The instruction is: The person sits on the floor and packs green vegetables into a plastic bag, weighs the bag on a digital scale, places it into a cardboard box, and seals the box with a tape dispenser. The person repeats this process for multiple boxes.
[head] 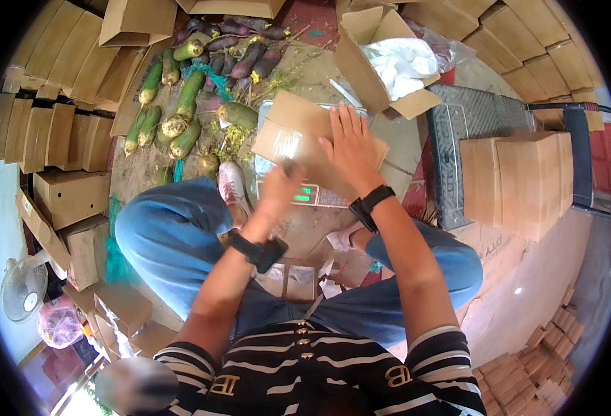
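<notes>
A cardboard box (290,122) with shiny clear tape on its top rests on a digital scale (305,193) whose display glows green. My right hand (348,145) lies on the right part of the box with fingers apart, palm down. My left hand (280,190) is blurred at the box's near left edge, its fingers curled around something small and dark that I cannot make out. Green radishes (186,96) and purple radishes (253,60) lie on the ground to the left and beyond the scale.
An open carton (360,57) with white wrapping stands beyond on the right. Taped boxes (526,182) stand on a black platform (446,156). Stacked cartons (71,49) line the left side, above a fan (23,291). My shoes (232,184) are close to the scale.
</notes>
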The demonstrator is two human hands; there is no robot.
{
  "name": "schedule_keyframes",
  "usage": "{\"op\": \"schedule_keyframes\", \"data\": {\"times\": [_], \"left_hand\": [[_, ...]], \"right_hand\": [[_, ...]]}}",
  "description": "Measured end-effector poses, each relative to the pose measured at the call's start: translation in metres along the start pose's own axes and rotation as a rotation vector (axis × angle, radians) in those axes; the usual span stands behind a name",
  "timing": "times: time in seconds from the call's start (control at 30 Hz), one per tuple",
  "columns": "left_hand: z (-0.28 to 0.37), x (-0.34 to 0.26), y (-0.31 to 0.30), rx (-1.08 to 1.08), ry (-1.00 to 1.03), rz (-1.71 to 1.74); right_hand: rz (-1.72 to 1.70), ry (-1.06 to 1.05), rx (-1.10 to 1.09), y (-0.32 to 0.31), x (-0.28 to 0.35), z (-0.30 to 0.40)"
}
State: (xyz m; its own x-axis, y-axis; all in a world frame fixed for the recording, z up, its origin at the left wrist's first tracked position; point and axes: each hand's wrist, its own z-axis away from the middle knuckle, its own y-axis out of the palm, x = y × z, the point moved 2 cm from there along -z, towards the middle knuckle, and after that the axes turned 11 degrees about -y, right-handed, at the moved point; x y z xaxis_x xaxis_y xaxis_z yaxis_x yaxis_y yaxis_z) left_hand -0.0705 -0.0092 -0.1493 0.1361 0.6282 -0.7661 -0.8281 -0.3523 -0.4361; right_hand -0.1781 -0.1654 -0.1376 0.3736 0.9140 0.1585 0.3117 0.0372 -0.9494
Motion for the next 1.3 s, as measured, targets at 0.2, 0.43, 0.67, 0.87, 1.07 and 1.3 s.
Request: {"op": "schedule_keyframes", "data": {"times": [0.2, 0.43, 0.67, 0.87, 1.07, 1.3], "left_hand": [[-0.074, -0.027, -0.074, -0.425, 0.212, -0.255], [-0.097, -0.022, -0.058, -0.143, -0.039, -0.184], [-0.042, 0.007, -0.047, -0.24, -0.113, -0.145], [-0.029, 0.022, -0.042, -0.288, -0.088, -0.012], [-0.032, 0.012, -0.043, -0.251, -0.144, 0.041], [-0.038, 0.012, -0.032, -0.431, 0.023, -0.049]], "right_hand": [[-0.041, -0.282, 0.096, -0.013, 0.033, 0.004], [-0.399, 0.631, -0.208, -0.002, -0.011, 0.078], [-0.607, 0.628, -0.197, 0.027, -0.045, 0.072], [-0.793, 0.647, -0.219, 0.011, -0.032, 0.061], [-0.704, 0.633, -0.286, 0.022, -0.04, 0.064], [-0.569, 0.5, -0.255, -0.041, -0.067, 0.061]]}}
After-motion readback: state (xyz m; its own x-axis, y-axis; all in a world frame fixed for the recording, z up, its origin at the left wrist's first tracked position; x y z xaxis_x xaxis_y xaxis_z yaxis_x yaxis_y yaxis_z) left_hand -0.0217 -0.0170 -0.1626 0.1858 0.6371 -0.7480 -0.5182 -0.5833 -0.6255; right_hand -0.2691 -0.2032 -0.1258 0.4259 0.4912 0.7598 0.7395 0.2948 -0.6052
